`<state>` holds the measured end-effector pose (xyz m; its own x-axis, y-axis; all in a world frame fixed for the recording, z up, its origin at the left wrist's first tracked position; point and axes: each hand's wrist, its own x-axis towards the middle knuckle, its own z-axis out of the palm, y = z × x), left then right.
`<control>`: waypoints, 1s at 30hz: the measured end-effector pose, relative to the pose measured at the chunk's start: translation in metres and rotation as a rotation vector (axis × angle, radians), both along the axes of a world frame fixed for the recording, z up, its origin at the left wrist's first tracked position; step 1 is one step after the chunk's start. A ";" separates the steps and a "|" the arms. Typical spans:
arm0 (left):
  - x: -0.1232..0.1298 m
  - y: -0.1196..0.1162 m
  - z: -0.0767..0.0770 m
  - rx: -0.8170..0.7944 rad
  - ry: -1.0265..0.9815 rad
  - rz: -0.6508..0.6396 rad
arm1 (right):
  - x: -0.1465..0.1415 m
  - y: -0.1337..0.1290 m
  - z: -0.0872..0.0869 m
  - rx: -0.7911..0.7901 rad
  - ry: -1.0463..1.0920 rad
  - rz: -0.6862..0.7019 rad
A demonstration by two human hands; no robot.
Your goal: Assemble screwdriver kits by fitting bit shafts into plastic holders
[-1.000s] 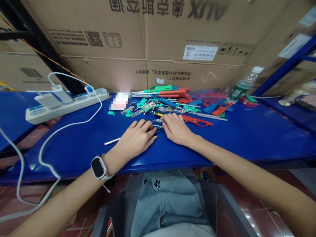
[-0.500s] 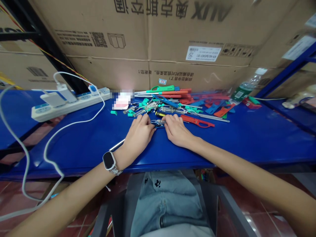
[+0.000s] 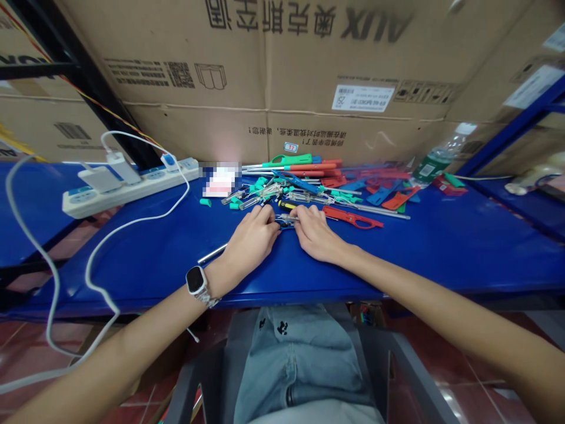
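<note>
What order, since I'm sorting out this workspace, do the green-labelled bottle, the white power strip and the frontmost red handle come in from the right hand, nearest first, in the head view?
1. Frontmost red handle: just right of the right hand.
2. Green-labelled bottle: farther right, toward the back.
3. White power strip: far left.

Head-worn view; forward and down
</note>
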<state>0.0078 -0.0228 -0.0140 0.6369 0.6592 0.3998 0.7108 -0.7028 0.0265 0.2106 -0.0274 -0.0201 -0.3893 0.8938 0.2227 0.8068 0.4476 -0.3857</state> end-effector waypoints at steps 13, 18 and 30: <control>-0.037 0.035 0.025 -0.376 -0.155 -0.066 | 0.001 0.008 0.006 0.028 0.103 -0.062; -0.034 0.047 0.025 -0.557 -0.210 -0.140 | -0.002 0.014 0.007 0.036 0.105 -0.071; -0.046 0.062 0.026 -0.576 -0.178 -0.200 | 0.006 0.025 0.010 0.103 0.092 -0.032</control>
